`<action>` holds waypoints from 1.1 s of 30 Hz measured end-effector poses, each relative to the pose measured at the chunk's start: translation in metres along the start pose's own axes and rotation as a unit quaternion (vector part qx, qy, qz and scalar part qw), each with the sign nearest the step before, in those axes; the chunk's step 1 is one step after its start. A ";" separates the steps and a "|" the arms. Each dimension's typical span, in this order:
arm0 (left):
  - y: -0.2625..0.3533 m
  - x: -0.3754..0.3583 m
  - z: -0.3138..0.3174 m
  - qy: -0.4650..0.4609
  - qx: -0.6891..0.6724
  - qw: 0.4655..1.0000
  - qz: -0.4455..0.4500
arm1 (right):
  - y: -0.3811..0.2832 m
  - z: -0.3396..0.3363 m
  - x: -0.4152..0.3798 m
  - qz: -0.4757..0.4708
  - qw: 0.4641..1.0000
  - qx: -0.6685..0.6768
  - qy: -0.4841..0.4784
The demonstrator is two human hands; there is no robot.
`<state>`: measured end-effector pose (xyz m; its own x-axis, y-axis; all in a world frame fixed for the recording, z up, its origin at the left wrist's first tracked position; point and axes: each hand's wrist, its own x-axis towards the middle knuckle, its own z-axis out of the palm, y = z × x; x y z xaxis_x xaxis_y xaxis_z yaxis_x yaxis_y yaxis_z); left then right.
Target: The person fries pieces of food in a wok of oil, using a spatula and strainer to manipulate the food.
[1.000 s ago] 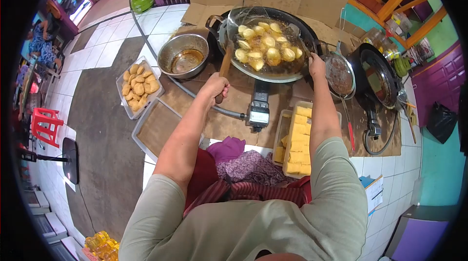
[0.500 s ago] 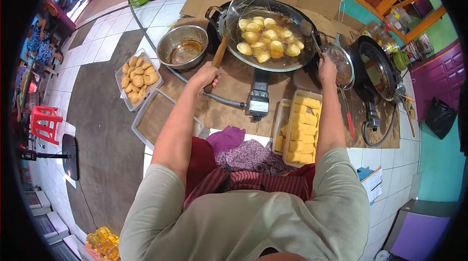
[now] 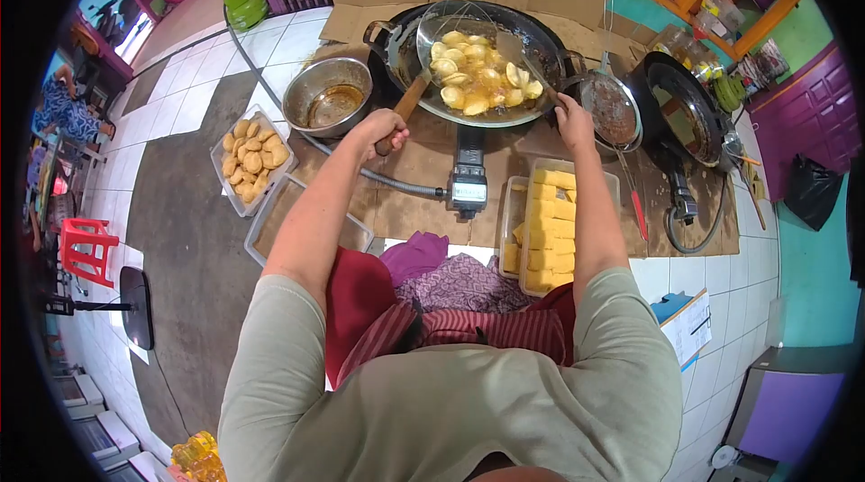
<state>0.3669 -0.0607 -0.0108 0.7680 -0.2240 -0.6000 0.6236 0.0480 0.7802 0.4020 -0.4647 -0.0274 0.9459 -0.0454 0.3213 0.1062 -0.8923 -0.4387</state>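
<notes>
My left hand is wrapped round the wooden handle of a wire skimmer. The skimmer's round mesh head leans over the left side of a large black wok. In my right hand is the handle of a metal spatula, its blade among the food on the right. Several puffed, golden fried pieces float bunched together in bubbling oil between the two tools. Part of the skimmer head is hard to make out against the oil.
Left of the wok stand a steel bowl and a tub of round brown pieces. Yellow blocks fill a container near my knees. A red-handled strainer and a second wok lie to the right. A gas hose crosses the cardboard.
My right hand and the spatula have moved left and up. The skimmer head sits lower over the oil, and the spread-out fried pieces are now crowded together. The view has shifted slightly.
</notes>
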 end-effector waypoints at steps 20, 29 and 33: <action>-0.018 -0.065 0.089 -0.111 -0.355 0.923 -0.098 | -0.016 -0.012 -0.031 0.074 0.997 -0.024 -0.028; -0.024 -0.060 0.116 -0.075 -0.389 0.916 -0.066 | -0.047 -0.017 -0.061 -0.002 0.997 -0.081 -0.001; -0.019 -0.062 0.117 -0.048 -0.404 0.913 -0.038 | -0.021 -0.015 -0.021 0.001 0.995 -0.081 0.053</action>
<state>0.2908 -0.1616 0.0324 0.7262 -0.3383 -0.5984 0.6081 0.7222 0.3297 0.3752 -0.4517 -0.0125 0.9072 -0.0861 0.4117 0.0460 -0.9527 -0.3005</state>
